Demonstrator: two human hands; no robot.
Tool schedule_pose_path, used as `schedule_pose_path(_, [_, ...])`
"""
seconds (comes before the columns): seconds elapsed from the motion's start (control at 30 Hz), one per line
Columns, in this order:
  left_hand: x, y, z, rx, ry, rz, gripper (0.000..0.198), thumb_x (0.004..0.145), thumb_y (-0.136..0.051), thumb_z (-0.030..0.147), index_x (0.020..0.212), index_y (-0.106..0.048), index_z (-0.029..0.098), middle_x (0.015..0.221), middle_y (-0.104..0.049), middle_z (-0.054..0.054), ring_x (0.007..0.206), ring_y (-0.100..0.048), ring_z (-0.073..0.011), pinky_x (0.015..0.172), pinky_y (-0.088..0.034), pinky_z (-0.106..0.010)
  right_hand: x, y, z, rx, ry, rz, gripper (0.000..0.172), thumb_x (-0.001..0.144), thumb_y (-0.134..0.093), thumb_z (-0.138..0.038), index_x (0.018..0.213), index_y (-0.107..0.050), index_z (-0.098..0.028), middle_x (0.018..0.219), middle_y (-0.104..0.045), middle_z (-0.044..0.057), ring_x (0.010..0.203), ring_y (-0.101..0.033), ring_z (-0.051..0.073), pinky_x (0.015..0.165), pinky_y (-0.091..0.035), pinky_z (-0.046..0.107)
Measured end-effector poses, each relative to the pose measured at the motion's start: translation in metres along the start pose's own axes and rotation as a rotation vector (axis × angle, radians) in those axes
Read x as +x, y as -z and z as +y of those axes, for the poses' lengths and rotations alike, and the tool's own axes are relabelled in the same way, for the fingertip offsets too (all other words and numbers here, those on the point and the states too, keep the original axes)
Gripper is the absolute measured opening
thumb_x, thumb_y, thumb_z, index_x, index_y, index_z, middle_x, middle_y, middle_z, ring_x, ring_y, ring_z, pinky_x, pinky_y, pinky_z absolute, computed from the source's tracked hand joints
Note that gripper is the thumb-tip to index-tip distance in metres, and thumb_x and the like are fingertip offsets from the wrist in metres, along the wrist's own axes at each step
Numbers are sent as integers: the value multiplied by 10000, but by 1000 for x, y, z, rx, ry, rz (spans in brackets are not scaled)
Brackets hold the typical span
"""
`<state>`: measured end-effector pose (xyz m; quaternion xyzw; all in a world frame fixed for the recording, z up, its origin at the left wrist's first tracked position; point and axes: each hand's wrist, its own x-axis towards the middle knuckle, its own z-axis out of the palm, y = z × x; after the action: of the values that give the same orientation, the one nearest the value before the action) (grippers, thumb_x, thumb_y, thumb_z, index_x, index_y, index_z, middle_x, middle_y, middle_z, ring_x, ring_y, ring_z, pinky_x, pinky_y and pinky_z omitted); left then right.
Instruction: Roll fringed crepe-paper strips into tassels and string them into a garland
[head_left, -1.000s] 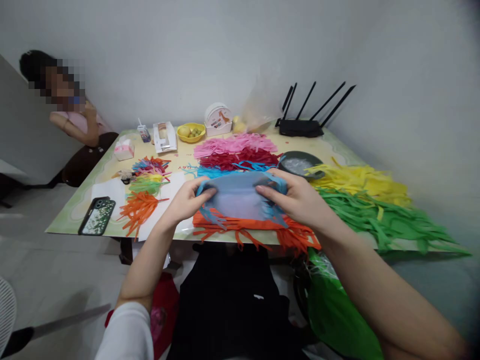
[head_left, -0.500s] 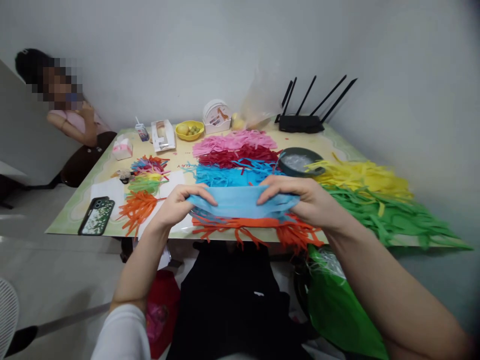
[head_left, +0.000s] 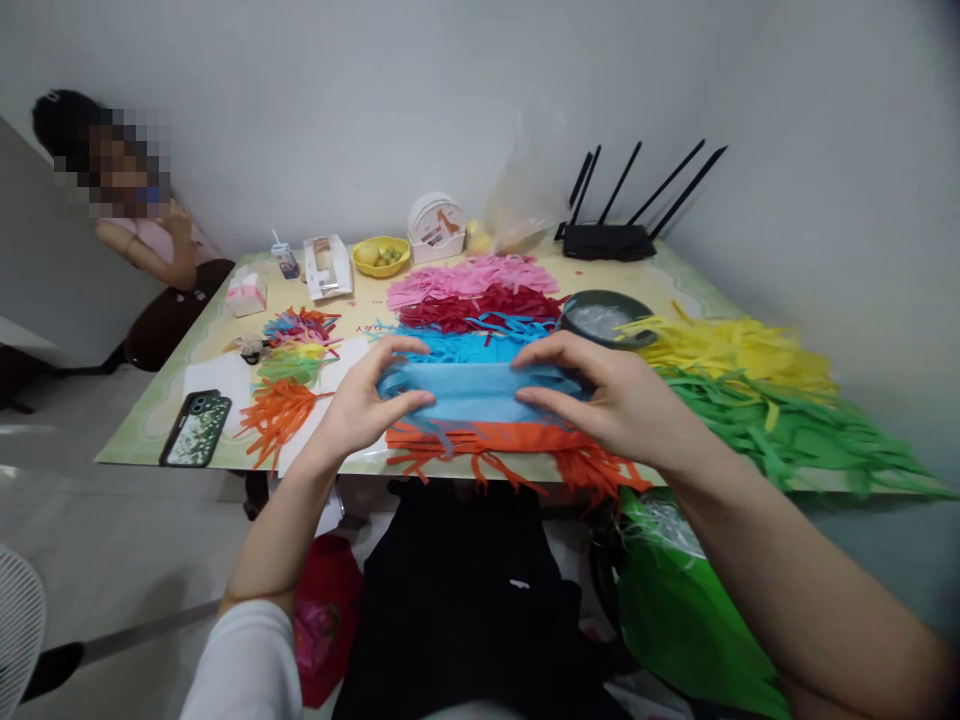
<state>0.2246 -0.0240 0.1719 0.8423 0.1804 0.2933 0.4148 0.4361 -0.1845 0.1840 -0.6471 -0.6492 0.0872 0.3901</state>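
A strip of light blue fringed crepe paper [head_left: 476,392] stretches between my hands, its loose fringe hanging at both ends. My left hand [head_left: 367,395] grips the left end, thumb across the front and index finger arched above the upper edge. At the right end, my right hand [head_left: 600,395] has the same hold; the other fingers of both hands are hidden. Just beneath lies orange fringed paper [head_left: 480,438] along the table's front edge. Behind the strip are brighter blue fringes [head_left: 457,347], then dark red fringes [head_left: 480,310] and pink fringes [head_left: 472,278].
Yellow fringes [head_left: 742,350] and green fringes [head_left: 780,425] lie right of a dark bowl [head_left: 641,315]. A black router [head_left: 607,242] stands at the back. Left are a phone [head_left: 196,430], an orange tassel [head_left: 277,415] and a tissue pack [head_left: 246,295]. A person [head_left: 150,245] sits far left.
My thumbs have come round to the front of the light blue strip, and my index fingers have lifted off its face to above the upper edge. The strip sits slightly higher.
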Motion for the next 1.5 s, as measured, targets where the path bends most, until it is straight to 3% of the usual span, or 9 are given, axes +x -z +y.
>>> schedule_pose_path(0.1, [1,0,3,30,42,-28,356,759,-729,278,1093,-635,197,987,-660,-40,834,-588,-156,690,-450,-228,0,0,-3,-35,-9,21,315,858,-612,-312,1158,-635,-219,1105,-703,79,933,-663,241,791,-500,332])
schedule_pose_path(0.27, [2,2,6,3,90,-128,236,805,-680,338,711,-555,161,697,-560,17,664,-534,-118,611,-432,-217,2,3,-5,-16,-42,-16,111,844,-609,-311,815,-637,-207,818,-679,36,714,-613,184,641,-457,285])
schedule_pose_path(0.53, [-7,-1,-3,-549,247,-154,241,812,-680,333,997,-620,191,665,-646,13,491,-621,-141,493,-504,-259,-6,-8,-10,348,-159,30,103,865,-615,-309,896,-636,-213,731,-635,-2,546,-615,123,541,-487,235])
schedule_pose_path(0.7, [-10,1,-9,-651,192,-142,116,769,-627,177,795,-740,169,615,-655,-20,533,-619,-136,527,-497,-255,-9,-12,-6,495,-123,25,107,842,-626,-287,809,-707,-226,746,-689,20,580,-646,139,556,-516,249])
schedule_pose_path(1.07, [-13,2,-5,-394,33,-123,162,819,-617,280,755,-688,150,665,-629,-45,697,-588,-161,646,-459,-271,-1,-15,2,390,-6,26,156,852,-569,-280,729,-642,-218,752,-673,47,750,-647,191,686,-516,306])
schedule_pose_path(1.2, [-15,-2,0,-132,-2,12,289,816,-674,356,633,-551,170,649,-581,-12,655,-531,-129,637,-431,-248,-2,-16,-1,259,107,38,158,861,-568,-292,738,-637,-220,785,-682,55,764,-640,198,709,-502,321])
schedule_pose_path(1.3, [-17,-6,2,27,-47,106,191,805,-701,344,805,-595,184,769,-627,-10,693,-563,-126,663,-448,-236,-5,-20,-4,117,70,104,170,854,-616,-314,710,-601,-224,731,-668,42,695,-625,184,675,-492,306])
schedule_pose_path(1.4, [-19,-9,1,138,-58,98,264,837,-675,321,1069,-621,207,943,-681,-42,819,-631,-154,753,-478,-253,-8,-25,-7,13,13,164,98,849,-636,-314,881,-640,-222,862,-704,61,787,-664,208,706,-512,309])
schedule_pose_path(1.5, [-19,-10,1,187,-38,78,138,850,-662,302,937,-654,195,894,-703,-39,828,-652,-168,767,-486,-258,-10,-26,-8,-29,-8,171,179,870,-615,-288,1030,-649,-217,1019,-717,85,921,-678,242,791,-524,345])
